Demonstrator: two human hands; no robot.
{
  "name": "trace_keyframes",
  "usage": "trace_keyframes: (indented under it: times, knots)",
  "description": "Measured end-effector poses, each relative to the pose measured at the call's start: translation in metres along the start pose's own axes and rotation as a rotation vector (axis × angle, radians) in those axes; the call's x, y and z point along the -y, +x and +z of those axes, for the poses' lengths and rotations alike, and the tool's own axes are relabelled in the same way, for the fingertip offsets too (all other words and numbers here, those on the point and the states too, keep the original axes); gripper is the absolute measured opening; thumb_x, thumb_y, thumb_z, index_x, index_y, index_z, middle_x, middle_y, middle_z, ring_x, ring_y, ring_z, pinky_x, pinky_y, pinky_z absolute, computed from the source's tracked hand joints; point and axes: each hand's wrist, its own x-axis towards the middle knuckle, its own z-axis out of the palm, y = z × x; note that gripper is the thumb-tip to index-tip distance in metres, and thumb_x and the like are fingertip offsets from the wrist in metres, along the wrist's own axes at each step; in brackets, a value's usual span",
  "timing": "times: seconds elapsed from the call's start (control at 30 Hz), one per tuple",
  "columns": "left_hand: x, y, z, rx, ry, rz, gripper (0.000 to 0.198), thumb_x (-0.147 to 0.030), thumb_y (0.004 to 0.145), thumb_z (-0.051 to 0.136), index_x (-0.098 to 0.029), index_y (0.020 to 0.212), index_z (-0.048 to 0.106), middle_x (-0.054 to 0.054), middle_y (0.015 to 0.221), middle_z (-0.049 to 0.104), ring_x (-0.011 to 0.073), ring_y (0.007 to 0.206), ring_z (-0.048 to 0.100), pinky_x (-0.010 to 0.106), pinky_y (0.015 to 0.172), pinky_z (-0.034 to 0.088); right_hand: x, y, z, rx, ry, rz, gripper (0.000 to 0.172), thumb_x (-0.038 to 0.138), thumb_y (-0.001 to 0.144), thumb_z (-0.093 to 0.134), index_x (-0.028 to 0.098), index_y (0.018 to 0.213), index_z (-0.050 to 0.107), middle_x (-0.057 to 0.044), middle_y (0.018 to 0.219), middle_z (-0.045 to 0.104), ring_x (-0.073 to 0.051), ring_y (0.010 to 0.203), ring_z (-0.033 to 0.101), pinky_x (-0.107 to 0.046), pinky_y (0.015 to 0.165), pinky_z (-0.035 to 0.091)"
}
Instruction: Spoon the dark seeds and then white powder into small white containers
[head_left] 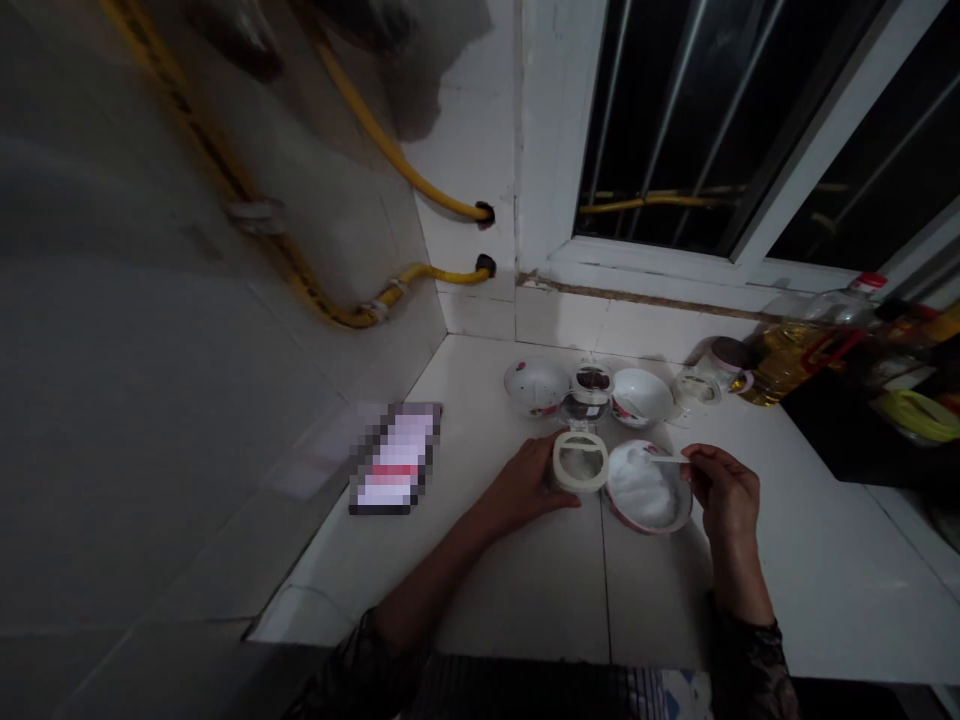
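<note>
My left hand point(531, 478) is wrapped round the side of a small clear jar point(580, 462) with a pale rim and an open lid behind it. Just right of the jar stands a bowl point(649, 512) of white powder. Above that bowl, my right hand point(724, 487) pinches the handle of a small white spoon point(666, 459), whose tip is at the powder. Behind the jar is another clear jar point(592, 380) with dark contents, between a glass-like bowl point(535, 388) and a white bowl point(643, 396).
A phone point(396, 458) with a blurred screen lies at the left. At the back right are a lidded jar point(716, 370), an oil bottle point(784, 355) and a dark box point(832, 425). Yellow pipes point(300, 275) run along the wall beside the window.
</note>
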Motion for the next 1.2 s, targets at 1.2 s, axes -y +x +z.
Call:
trace_keyframes:
  times: [1.2]
  knots:
    - [0.007,-0.001,0.004,-0.033,0.009,0.033,0.091,-0.047,0.070,0.086,-0.022,0.146,0.044,0.015,0.143,0.055,0.0360,0.130,0.052,0.051,0.110,0.040,-0.001,-0.005,0.002,0.231,-0.447,-0.251,0.021,0.037,0.070,0.051,0.021,0.067,0.063,0.001,0.052,0.053,-0.016,0.053,0.048,-0.027,0.053,0.034]
